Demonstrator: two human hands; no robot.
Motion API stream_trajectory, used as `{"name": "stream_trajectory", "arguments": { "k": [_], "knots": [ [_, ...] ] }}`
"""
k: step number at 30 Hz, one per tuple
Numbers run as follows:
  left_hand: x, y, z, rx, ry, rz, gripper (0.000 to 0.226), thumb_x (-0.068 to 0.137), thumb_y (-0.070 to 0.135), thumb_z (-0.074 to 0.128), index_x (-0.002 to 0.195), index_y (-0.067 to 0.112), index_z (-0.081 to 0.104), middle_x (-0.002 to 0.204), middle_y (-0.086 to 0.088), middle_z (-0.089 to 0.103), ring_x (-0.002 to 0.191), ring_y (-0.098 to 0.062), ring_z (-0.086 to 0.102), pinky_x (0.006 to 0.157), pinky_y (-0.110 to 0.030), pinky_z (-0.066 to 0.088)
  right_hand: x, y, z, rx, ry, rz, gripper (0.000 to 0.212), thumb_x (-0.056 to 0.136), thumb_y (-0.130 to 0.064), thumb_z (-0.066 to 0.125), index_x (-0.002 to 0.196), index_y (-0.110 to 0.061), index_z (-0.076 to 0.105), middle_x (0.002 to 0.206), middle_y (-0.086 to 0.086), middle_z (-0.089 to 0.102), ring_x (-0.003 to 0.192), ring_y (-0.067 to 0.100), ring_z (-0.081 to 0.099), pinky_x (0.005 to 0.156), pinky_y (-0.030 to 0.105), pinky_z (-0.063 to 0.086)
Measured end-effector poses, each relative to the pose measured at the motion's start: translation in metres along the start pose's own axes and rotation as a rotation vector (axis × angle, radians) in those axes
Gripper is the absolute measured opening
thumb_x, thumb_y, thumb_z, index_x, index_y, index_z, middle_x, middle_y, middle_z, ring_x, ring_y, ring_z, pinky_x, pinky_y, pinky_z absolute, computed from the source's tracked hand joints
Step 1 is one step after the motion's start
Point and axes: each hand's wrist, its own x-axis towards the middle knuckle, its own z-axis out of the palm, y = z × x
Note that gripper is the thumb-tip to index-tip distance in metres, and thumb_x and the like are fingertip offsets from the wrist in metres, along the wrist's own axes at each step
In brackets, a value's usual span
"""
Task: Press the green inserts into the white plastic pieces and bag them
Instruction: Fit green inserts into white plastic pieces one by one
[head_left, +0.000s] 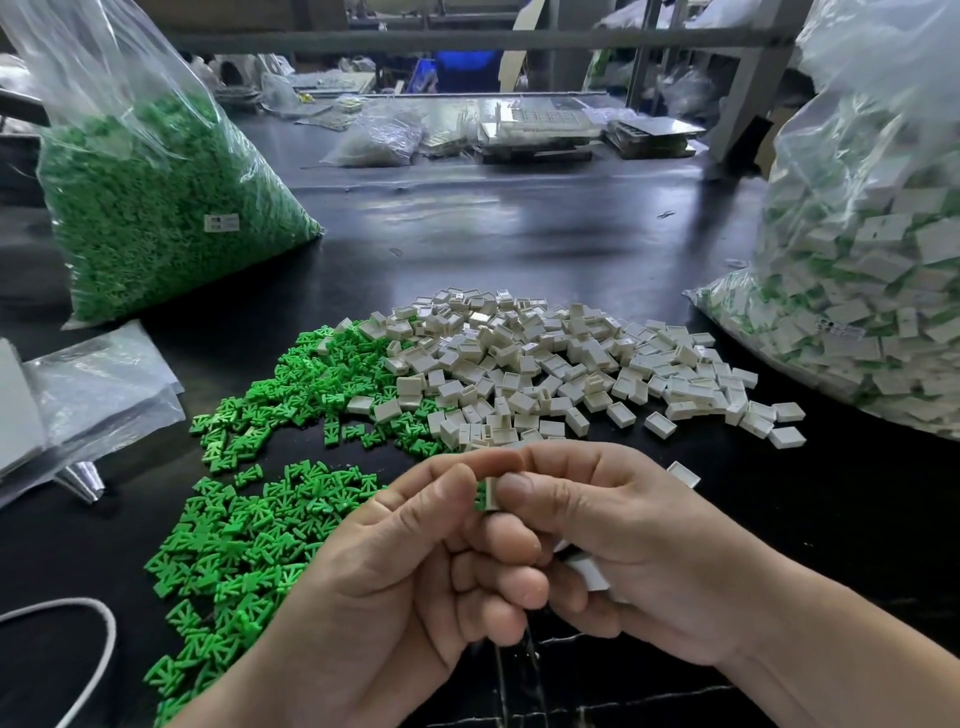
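Left hand (410, 566): fingers curled, thumb and forefinger pinching the green insert (480, 498).
Right hand (639, 551): fingers curled, thumb pinching the white piece (492, 492) against the insert; spare white pieces (589, 571) tucked in the palm.
Counter (571, 234): green pile (249, 519) and white pile (545, 364) just beyond both hands.

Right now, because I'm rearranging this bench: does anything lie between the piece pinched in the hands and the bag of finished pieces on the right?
Nothing tall. The left hand and right hand pinch the green insert and white piece; toward the bag lie only table and a few stray white pieces, low enough to pass over.
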Motion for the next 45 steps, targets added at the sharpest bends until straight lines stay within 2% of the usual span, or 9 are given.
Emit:
{"name": "stream_trajectory", "arguments": {
  "k": [2, 8, 15, 18, 33, 35, 37, 39, 45],
  "knots": [
    [0.0, 0.001, -0.001, 0.001, -0.023, -0.011, 0.031, 0.084, 0.017, 0.076, 0.112, 0.006, 0.069, 0.076, -0.018, 0.072, 0.064, -0.025, 0.073, 0.051, -0.029, 0.059, 0.0, 0.0, -0.001, 0.027, -0.018, 0.005, 0.051, 0.089, -0.03, 0.064, 0.119, 0.01, 0.055, 0.066, 0.001, 0.058, 0.045, 0.008, 0.049, 0.033, 0.017, 0.034],
    [0.001, -0.003, -0.001, 0.094, 0.099, 0.049, 0.038, 0.064, 0.018, 0.091, 0.096, 0.006, 0.073, 0.062, -0.02, 0.067, 0.048, -0.027, 0.068, 0.04, -0.029, 0.054, 0.0, 0.003, 0.001, 0.006, -0.022, -0.007, 0.029, 0.091, -0.028, 0.064, 0.099, 0.0, 0.063, 0.066, 0.004, 0.057, 0.045, 0.008, 0.049, 0.033, 0.017, 0.035],
    [-0.001, -0.002, 0.0, 0.107, 0.121, 0.073, 0.041, 0.06, 0.017, 0.092, 0.094, 0.004, 0.073, 0.059, -0.021, 0.065, 0.045, -0.028, 0.066, 0.039, -0.03, 0.053, 0.0, 0.004, 0.002, 0.008, -0.002, 0.007, 0.042, 0.091, -0.029, 0.064, 0.113, 0.005, 0.059, 0.066, 0.001, 0.059, 0.046, 0.008, 0.05, 0.033, 0.017, 0.035],
    [-0.001, -0.001, 0.0, 0.107, 0.11, 0.075, 0.04, 0.062, 0.017, 0.092, 0.095, 0.004, 0.072, 0.059, -0.02, 0.065, 0.045, -0.028, 0.066, 0.039, -0.03, 0.053, -0.001, 0.004, 0.004, 0.006, -0.001, 0.006, 0.039, 0.09, -0.03, 0.064, 0.107, 0.005, 0.059, 0.065, 0.001, 0.06, 0.045, 0.007, 0.05, 0.033, 0.017, 0.035],
    [-0.001, -0.003, 0.002, 0.118, 0.116, 0.118, 0.04, 0.065, 0.023, 0.09, 0.097, 0.006, 0.073, 0.06, -0.016, 0.066, 0.047, -0.025, 0.067, 0.041, -0.028, 0.053, 0.001, 0.003, 0.005, 0.041, -0.001, -0.012, 0.052, 0.09, -0.032, 0.063, 0.123, 0.008, 0.055, 0.066, -0.001, 0.061, 0.048, 0.009, 0.049, 0.034, 0.017, 0.033],
    [0.001, -0.004, 0.002, 0.139, 0.103, 0.155, 0.041, 0.07, 0.024, 0.086, 0.103, 0.005, 0.071, 0.064, -0.016, 0.067, 0.052, -0.026, 0.068, 0.044, -0.029, 0.055, 0.002, 0.003, 0.005, 0.078, -0.017, -0.04, 0.048, 0.093, -0.031, 0.062, 0.119, 0.008, 0.055, 0.066, 0.0, 0.061, 0.048, 0.008, 0.052, 0.034, 0.017, 0.033],
    [0.001, -0.003, 0.002, 0.177, 0.071, 0.196, 0.035, 0.077, 0.022, 0.08, 0.106, 0.005, 0.068, 0.07, -0.019, 0.068, 0.057, -0.029, 0.069, 0.048, -0.03, 0.056, 0.002, 0.003, 0.004, 0.105, -0.039, -0.066, 0.039, 0.096, -0.031, 0.06, 0.1, 0.008, 0.059, 0.062, 0.002, 0.059, 0.046, 0.007, 0.054, 0.034, 0.017, 0.033],
    [-0.001, 0.0, 0.002, 0.307, 0.078, 0.242, 0.023, 0.081, 0.018, 0.075, 0.101, 0.011, 0.067, 0.071, -0.022, 0.068, 0.059, -0.033, 0.069, 0.048, -0.032, 0.055, 0.002, 0.003, 0.002, 0.083, -0.049, -0.09, 0.03, 0.098, -0.031, 0.058, 0.084, -0.005, 0.062, 0.06, 0.004, 0.058, 0.044, 0.008, 0.052, 0.034, 0.017, 0.033],
    [-0.01, 0.002, -0.005, 1.072, 0.251, 0.5, 0.017, 0.086, 0.037, 0.063, 0.101, 0.03, 0.064, 0.072, -0.007, 0.071, 0.06, -0.022, 0.07, 0.05, -0.029, 0.055, 0.001, 0.004, 0.002, 0.031, -0.011, -0.069, 0.024, 0.094, -0.03, 0.062, 0.081, -0.01, 0.06, 0.071, 0.011, 0.06, 0.045, 0.011, 0.046, 0.035, 0.019, 0.033]
  ]
}}
